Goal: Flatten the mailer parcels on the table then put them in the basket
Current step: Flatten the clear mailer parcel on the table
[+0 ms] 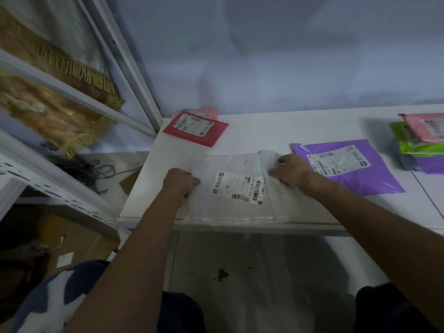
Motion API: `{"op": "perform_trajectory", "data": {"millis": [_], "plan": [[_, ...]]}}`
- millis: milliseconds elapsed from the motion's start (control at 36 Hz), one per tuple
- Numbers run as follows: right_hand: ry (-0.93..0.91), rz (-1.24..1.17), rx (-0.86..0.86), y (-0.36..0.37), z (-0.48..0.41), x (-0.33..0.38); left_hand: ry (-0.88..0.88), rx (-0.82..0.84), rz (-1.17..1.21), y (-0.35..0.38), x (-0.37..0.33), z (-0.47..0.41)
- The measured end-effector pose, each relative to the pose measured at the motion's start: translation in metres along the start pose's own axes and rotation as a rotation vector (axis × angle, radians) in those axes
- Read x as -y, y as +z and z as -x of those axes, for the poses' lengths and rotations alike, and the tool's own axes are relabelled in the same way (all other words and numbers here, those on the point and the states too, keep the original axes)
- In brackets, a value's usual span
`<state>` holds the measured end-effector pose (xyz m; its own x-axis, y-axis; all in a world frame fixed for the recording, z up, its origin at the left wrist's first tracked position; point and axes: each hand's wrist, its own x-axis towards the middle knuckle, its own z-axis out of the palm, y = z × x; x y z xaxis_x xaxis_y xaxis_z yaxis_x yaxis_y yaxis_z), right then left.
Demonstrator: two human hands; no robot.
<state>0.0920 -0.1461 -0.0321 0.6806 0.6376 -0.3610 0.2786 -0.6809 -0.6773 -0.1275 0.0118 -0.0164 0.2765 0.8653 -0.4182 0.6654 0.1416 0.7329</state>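
The white mailer (pixel 230 188) lies flat on the white table (pixel 288 133), right at its near edge, between the person's two hands. The left hand (pixel 180 182) sits at the mailer's left edge with its fingers curled in, gripping the plastic there. The right hand (pixel 290 173) is at the opposite side, fingers bent and pinching the folded flap (pixel 269 159) that runs up the mailer's right end. Between the two sets of knuckles sits the mailer's one shipping label (pixel 240 188), face up and printed with barcodes. A small green dotted strip (pixel 257 163) shows just left of the flap.

Counted across the table: one white mailer in the hands. One red mailer (pixel 194 128) lies at the far left corner, with one pink mailer (pixel 206 112) peeking out from under its far edge. One purple mailer (pixel 348 169) lies flat just beside the right hand, and the wrist covers its near left corner. At the far right stands one stack of mailers (pixel 418 145), with a pink one on top, green ones in the middle and purple at the bottom. How many green layers there are cannot be told from this view. The red, purple and top pink mailers each carry one white label.
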Motion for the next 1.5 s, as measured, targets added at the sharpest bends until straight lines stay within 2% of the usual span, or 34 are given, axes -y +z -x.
{"op": "perform_trajectory", "data": {"millis": [139,278,472,722,972,1111,1278,1417,1500], "plan": [[-0.027,-0.138,0.016,0.001,-0.001,-0.004,-0.138,0.118,0.358,-0.002,-0.005,0.003],[-0.079,-0.277,-0.032,-0.006,-0.001,-0.008,-0.142,0.206,0.479,0.004,-0.009,0.001],[-0.069,-0.438,-0.163,-0.039,-0.001,-0.022,-0.061,0.284,0.505,0.026,-0.035,0.001],[0.017,-0.359,-0.328,-0.091,-0.01,-0.06,0.03,0.416,0.508,0.082,-0.081,0.016],[0.005,-0.276,-0.463,-0.122,-0.014,-0.099,0.036,0.443,0.508,0.135,-0.102,0.024],[0.012,-0.126,-0.527,-0.143,-0.015,-0.114,0.023,0.428,0.451,0.168,-0.115,0.021],[0.012,0.07,-0.564,-0.158,-0.02,-0.131,0.02,0.495,0.41,0.191,-0.12,0.024],[-0.011,0.203,-0.517,-0.147,-0.026,-0.143,0.015,0.479,0.367,0.203,-0.112,0.02],[-0.046,0.373,-0.509,-0.139,-0.032,-0.152,0.034,0.487,0.379,0.205,-0.111,0.02]]}}
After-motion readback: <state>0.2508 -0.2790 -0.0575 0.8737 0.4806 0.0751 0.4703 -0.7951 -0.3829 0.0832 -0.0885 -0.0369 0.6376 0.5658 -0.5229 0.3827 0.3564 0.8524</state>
